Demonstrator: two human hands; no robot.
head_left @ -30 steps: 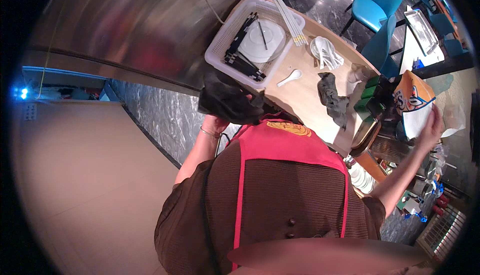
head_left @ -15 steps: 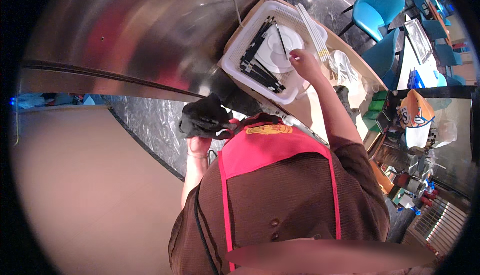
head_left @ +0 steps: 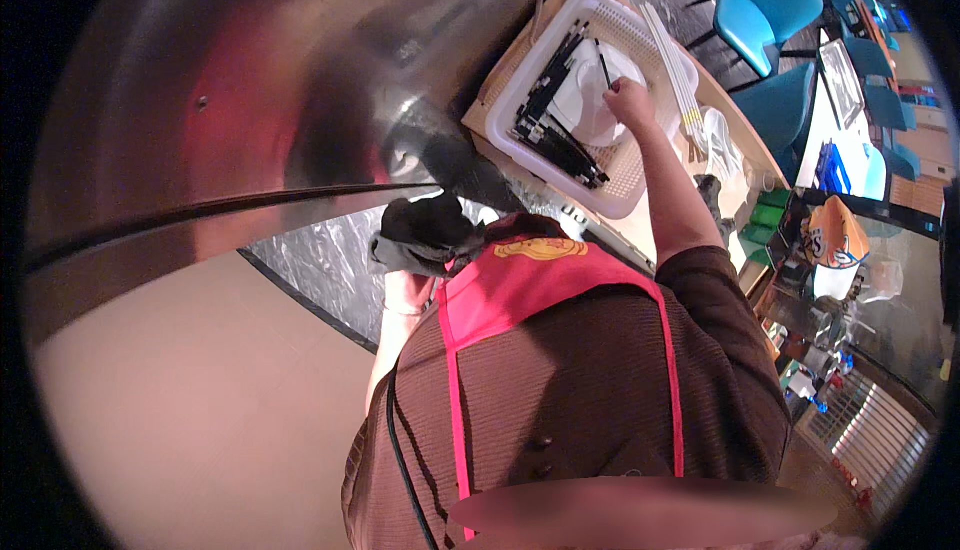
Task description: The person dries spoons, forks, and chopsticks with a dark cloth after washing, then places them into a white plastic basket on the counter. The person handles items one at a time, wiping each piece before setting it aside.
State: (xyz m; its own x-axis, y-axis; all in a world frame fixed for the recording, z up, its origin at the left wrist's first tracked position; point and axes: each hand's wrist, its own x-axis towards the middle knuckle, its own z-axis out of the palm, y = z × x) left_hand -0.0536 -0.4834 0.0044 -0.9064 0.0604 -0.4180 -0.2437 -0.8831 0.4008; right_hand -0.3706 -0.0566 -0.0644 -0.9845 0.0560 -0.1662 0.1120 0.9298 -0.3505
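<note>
My right hand (head_left: pixel 630 103) is over a white plastic basket (head_left: pixel 630 185) with perforated walls. Its closed fingers grip one end of a thin black chopstick (head_left: pixel 602 58). Below the chopstick lie round white plates (head_left: pixel 578 110). Along the basket's left and near sides rest several more black chopsticks (head_left: pixel 552 75), some with pale ends. My left hand (head_left: pixel 408 293) is near my chest, closed on a bunched black cloth (head_left: pixel 428 230) that covers most of its fingers.
Several long white sticks (head_left: pixel 670 65) lie on the basket's right edge, with clear plastic (head_left: pixel 720 140) beside them. The basket stands on a wooden-edged counter (head_left: pixel 490 90). A shiny metal surface (head_left: pixel 250 80) rises at the left. Teal chairs (head_left: pixel 765 10) stand at the far right.
My right hand has closed on the chopstick's end and moved slightly away from me with it. My left hand still holds the cloth. The view has shifted a little.
</note>
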